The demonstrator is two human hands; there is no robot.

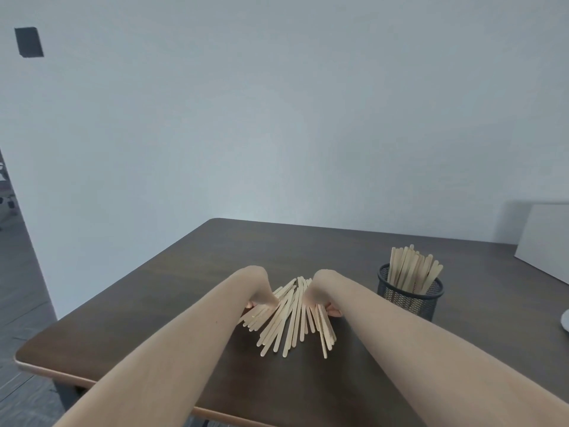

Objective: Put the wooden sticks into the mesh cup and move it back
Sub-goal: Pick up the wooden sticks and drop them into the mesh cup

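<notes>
Both hands, left hand (260, 298) and right hand (320, 300), clasp loose sticks (289, 318) on table (154, 318) | cup (409, 292) right, part-filled

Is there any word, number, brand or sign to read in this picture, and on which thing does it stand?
None: no readable text in this view.
The dark patch on the wall is blank.
The white board at the table's right shows no print.
The mesh cup and the wooden sticks bear no visible label.

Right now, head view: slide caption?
Both hands gather loose wooden sticks on table beside part-filled mesh cup.
</notes>
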